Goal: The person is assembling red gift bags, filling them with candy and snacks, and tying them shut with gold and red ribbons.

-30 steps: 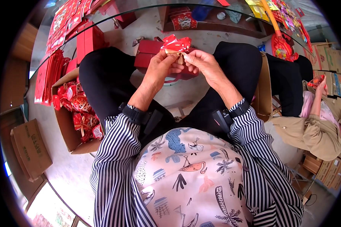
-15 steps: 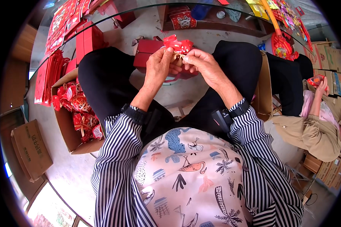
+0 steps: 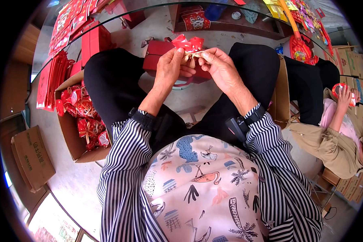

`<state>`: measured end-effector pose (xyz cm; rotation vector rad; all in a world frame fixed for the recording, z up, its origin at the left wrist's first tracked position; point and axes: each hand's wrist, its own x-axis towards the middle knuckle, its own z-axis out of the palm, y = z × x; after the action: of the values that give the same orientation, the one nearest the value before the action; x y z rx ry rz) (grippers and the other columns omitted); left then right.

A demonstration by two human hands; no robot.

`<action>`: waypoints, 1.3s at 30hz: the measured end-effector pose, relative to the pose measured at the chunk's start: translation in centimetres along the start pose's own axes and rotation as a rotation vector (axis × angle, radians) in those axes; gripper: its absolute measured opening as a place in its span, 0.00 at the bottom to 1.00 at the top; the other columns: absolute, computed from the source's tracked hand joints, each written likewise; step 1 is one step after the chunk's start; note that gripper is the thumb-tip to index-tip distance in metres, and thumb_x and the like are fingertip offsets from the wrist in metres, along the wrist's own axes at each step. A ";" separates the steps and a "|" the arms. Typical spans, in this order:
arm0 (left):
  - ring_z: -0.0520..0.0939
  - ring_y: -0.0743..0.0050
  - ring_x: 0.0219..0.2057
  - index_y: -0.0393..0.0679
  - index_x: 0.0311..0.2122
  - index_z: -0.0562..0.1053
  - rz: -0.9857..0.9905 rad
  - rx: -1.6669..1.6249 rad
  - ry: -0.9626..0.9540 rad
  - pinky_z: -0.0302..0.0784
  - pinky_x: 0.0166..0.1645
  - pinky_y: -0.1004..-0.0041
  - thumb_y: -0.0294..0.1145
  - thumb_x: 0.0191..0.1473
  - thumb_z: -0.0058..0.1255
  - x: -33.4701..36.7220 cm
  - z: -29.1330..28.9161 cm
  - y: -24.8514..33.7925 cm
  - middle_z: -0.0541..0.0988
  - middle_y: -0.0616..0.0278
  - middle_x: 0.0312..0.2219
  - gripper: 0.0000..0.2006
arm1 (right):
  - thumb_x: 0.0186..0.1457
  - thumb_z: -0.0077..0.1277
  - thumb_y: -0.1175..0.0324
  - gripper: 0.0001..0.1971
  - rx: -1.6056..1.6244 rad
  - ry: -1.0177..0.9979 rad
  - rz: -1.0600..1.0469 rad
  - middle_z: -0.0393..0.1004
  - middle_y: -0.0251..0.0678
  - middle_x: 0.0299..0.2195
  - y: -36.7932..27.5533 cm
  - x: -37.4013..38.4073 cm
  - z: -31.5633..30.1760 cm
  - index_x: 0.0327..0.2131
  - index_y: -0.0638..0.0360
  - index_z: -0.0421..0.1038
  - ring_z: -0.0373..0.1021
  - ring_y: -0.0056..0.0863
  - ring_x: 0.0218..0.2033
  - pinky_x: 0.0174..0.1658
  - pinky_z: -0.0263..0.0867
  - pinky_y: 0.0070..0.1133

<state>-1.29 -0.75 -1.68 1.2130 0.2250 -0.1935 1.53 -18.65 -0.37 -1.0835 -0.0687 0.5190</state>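
Above my knees I hold a small red gift bag (image 3: 188, 42) with white spots and a gathered, ruffled top. A gold ribbon (image 3: 193, 55) is tied round its neck. My left hand (image 3: 172, 66) pinches the bag at the neck, thumb on top. The fingers of my right hand (image 3: 220, 67) are closed on one end of the ribbon, drawn out to the right. The bag's lower part is mostly hidden by my fingers.
On the left, a cardboard box (image 3: 74, 143) holds several red gift bags (image 3: 86, 109), beside stacked red paper bags (image 3: 52, 82). A glass tabletop (image 3: 149, 10) spans ahead. Behind my hands stands a red box (image 3: 154, 56). Another person (image 3: 336, 133) sits at right holding a red package.
My right hand has moved slightly right and up, drawing the ribbon end away from the bag's neck. My left hand has stayed nearly still. The other person's hands have shifted.
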 end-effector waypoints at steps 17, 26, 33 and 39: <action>0.83 0.68 0.21 0.34 0.41 0.72 0.043 0.042 0.041 0.80 0.25 0.75 0.42 0.66 0.40 0.0 -0.2 0.0 0.80 0.54 0.25 0.18 | 0.62 0.50 0.56 0.15 -0.163 0.054 0.125 0.74 0.32 0.29 -0.4 -0.2 0.1 0.38 0.59 0.71 0.69 0.17 0.28 0.33 0.64 0.15; 0.82 0.71 0.23 0.34 0.42 0.72 0.098 0.215 0.040 0.79 0.26 0.77 0.42 0.66 0.39 -0.6 0.1 0.7 0.81 0.54 0.27 0.18 | 0.63 0.48 0.55 0.16 -0.343 0.022 0.229 0.71 0.26 0.22 -0.8 -0.3 0.8 0.37 0.59 0.74 0.65 0.13 0.22 0.28 0.60 0.13; 0.82 0.73 0.21 0.35 0.41 0.72 0.128 0.328 0.064 0.79 0.25 0.78 0.41 0.66 0.39 -0.9 0.2 1.2 0.81 0.55 0.26 0.17 | 0.62 0.49 0.60 0.13 -0.379 -0.028 0.185 0.65 0.23 0.19 -0.4 -0.1 0.8 0.34 0.61 0.73 0.60 0.13 0.20 0.25 0.55 0.14; 0.81 0.72 0.20 0.35 0.39 0.72 0.145 0.308 0.109 0.78 0.23 0.78 0.40 0.66 0.39 -0.8 0.2 1.1 0.80 0.55 0.25 0.17 | 0.62 0.49 0.61 0.12 -0.403 -0.009 0.158 0.64 0.23 0.18 -0.4 -0.2 0.9 0.31 0.61 0.72 0.59 0.13 0.20 0.25 0.54 0.15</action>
<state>-1.76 -0.60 -0.40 1.5422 0.2065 -0.0356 1.28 -18.13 0.43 -1.4885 -0.0992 0.6699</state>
